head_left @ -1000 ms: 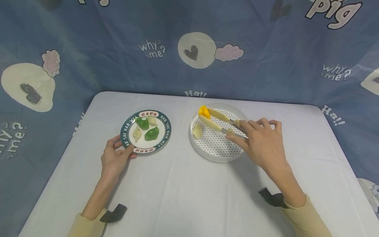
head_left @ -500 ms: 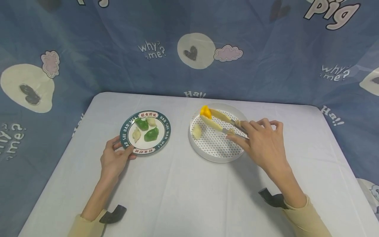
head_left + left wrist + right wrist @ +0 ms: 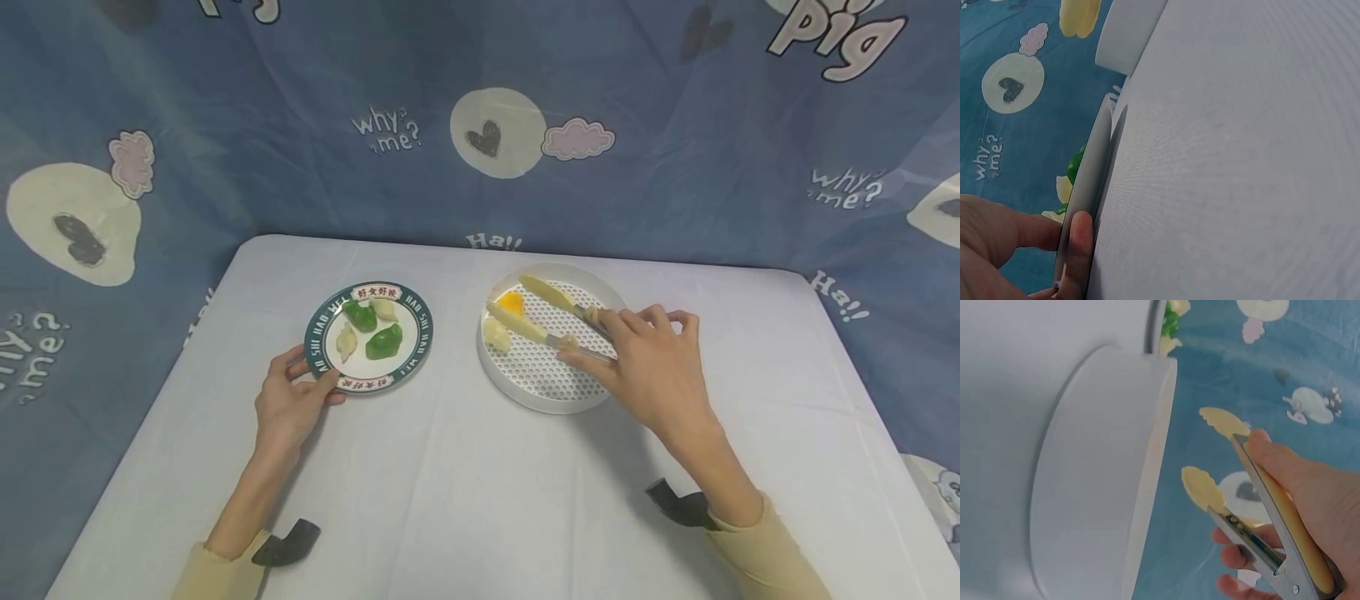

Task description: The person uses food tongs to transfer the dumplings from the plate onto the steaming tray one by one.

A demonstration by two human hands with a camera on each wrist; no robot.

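Note:
My left hand (image 3: pixel 306 377) pinches the near rim of a green-rimmed plate (image 3: pixel 321 321), thumb on top. On it lie two green dumplings (image 3: pixel 384 340) and two pale ones. The left wrist view shows the plate's edge (image 3: pixel 1094 181) with my thumb against it. My right hand (image 3: pixel 600 340) grips metal tongs (image 3: pixel 551 321) with yellow tips, their arms spread apart over a white perforated steamer tray (image 3: pixel 551 398). An orange dumpling (image 3: pixel 512 302) lies in the tray between the tips, and a pale dumpling (image 3: pixel 495 333) sits by the left wall. The right wrist view shows the tongs' tips (image 3: pixel 1200 487) apart with nothing between them.
A white cloth covers the table (image 3: pixel 465 500). A blue printed curtain (image 3: pixel 480 125) hangs close behind the table and along both sides. Plate and tray stand side by side near the far edge.
The tongs held the orange dumpling above the tray's far rim; now they have opened, and the dumpling lies in the tray. My left hand has stayed on the plate.

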